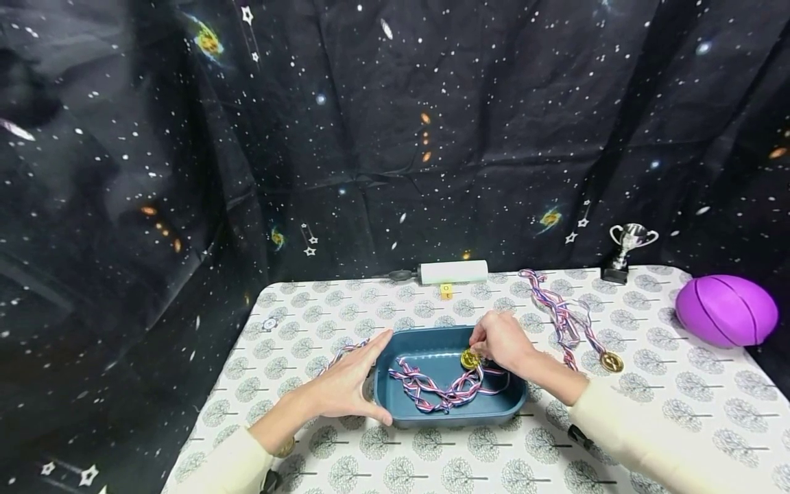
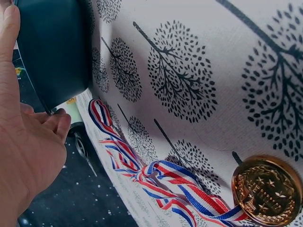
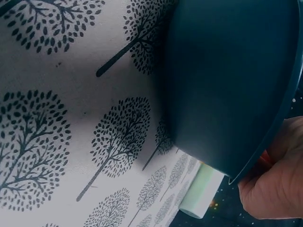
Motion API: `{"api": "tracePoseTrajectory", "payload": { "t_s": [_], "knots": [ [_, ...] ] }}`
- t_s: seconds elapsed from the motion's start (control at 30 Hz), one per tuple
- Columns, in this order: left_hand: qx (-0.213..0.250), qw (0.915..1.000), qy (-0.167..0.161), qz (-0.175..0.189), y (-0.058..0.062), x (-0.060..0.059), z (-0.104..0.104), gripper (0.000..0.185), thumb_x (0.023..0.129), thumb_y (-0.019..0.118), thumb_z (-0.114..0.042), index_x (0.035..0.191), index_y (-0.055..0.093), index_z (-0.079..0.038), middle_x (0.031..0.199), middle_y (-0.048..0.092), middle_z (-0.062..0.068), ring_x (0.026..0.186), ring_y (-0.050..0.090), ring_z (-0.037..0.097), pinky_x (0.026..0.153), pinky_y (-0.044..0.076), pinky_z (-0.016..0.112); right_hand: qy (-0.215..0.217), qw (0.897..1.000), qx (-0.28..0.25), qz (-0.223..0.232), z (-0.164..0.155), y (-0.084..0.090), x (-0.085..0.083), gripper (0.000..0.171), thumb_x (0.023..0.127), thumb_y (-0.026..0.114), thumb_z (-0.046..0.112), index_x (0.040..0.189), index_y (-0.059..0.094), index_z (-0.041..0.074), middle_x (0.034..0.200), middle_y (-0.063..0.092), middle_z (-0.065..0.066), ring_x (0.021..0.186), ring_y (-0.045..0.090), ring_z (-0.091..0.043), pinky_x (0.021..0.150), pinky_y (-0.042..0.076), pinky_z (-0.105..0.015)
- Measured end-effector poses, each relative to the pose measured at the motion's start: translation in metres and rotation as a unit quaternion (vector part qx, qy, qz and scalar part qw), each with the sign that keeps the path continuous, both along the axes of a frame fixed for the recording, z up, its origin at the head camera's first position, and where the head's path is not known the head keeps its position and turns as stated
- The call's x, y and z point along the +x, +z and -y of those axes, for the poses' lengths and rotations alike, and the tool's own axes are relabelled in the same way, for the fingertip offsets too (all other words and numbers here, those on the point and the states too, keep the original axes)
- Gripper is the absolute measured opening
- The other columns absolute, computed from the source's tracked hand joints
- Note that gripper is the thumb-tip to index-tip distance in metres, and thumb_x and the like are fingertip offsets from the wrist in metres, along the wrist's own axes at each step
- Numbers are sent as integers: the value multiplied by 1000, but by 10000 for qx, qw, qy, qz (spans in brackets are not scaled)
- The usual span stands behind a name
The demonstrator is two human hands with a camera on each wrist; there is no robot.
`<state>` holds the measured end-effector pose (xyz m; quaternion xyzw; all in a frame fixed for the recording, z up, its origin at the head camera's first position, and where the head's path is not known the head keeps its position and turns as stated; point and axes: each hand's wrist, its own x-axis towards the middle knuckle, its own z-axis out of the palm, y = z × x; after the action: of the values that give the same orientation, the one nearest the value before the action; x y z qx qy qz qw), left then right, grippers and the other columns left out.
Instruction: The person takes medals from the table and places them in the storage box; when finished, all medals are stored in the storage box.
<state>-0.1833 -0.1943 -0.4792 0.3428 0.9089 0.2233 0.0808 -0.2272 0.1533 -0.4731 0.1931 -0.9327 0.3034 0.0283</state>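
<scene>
The right hand's (image 1: 503, 341) grip pinches a gold medal (image 1: 470, 359) over the far right part of the teal tray (image 1: 395, 401), its striped ribbon (image 1: 432, 387) heaped on the tray floor. The left hand (image 1: 345, 384) lies open, straight fingers against the tray's left wall, thumb along the near corner. On the tabletop (image 1: 432, 460), the left wrist view shows a second medal (image 2: 266, 190) with ribbon just beside that hand, mostly hidden from the head camera. The right wrist view shows only the tray's outer wall (image 3: 227, 85).
</scene>
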Motion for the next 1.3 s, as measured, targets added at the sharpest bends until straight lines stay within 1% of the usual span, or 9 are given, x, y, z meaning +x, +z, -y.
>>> {"api": "tracePoseTrajectory", "payload": {
  "t_s": [0.1,0.27,0.5,0.67,0.77,0.93,1.0,1.13,1.3],
  "knots": [
    [30,10000,-30,-12,0,0,0,149,69,93,-65,172,-6,-24,178,-1,-1,162,16,30,128,21,59,108,9999,3,-81,-2,1,1,8,83,89,1,88,84,3,79,79,-3,75,77,-19,77,65,-44],
    [27,10000,-36,29,0,1,1,148,69,93,-65,172,-6,-24,178,-1,-1,162,15,29,128,20,60,272,9986,-441,98,-9,7,1,12,87,86,2,98,84,-1,91,81,-9,89,79,-27,84,65,-46],
    [44,10000,-2,37,0,2,1,148,70,93,-64,172,-6,-23,177,-2,-2,162,15,27,128,20,58,133,9908,-1298,353,-28,22,0,22,90,85,9,111,82,0,102,81,-10,92,79,-25,80,65,-30],
    [233,9993,42,285,5,3,3,147,70,94,-61,172,-5,-22,177,2,3,162,15,28,128,19,57,160,9820,-1802,550,-45,31,3,37,93,84,15,124,77,-2,122,77,-15,110,75,-32,92,62,-31],
    [446,9974,220,530,11,2,8,134,80,91,-55,173,-2,-24,177,8,5,160,22,29,128,21,54,223,9772,-1995,692,-56,33,5,47,94,84,19,134,72,-2,135,71,-16,125,68,-36,103,57,-36],
    [760,9947,370,589,19,-3,25,88,108,63,-40,173,6,-24,177,12,2,159,24,28,129,22,51,423,9732,-2090,862,-71,32,9,66,93,86,27,150,61,6,151,61,-8,143,53,-32,115,46,-33],
    [867,9941,372,541,22,-5,33,79,112,56,-37,173,9,-21,177,13,2,160,21,27,129,20,51,548,9749,-1992,828,-76,31,11,72,92,86,30,155,56,11,156,57,-6,147,49,-31,119,42,-38],
    [974,9928,525,468,26,-5,49,76,111,57,-37,173,15,-20,177,18,0,159,24,25,128,22,51,792,9776,-1788,782,-84,26,16,83,90,88,33,162,48,20,163,49,-3,152,40,-36,122,32,-61],
    [1019,9928,602,209,26,1,69,75,109,64,-25,171,24,-15,174,26,4,157,30,30,126,26,54,1261,9736,-1759,727,-88,15,19,100,85,92,23,167,36,20,171,36,-8,156,29,-44,120,24,-74]
  ]
}}
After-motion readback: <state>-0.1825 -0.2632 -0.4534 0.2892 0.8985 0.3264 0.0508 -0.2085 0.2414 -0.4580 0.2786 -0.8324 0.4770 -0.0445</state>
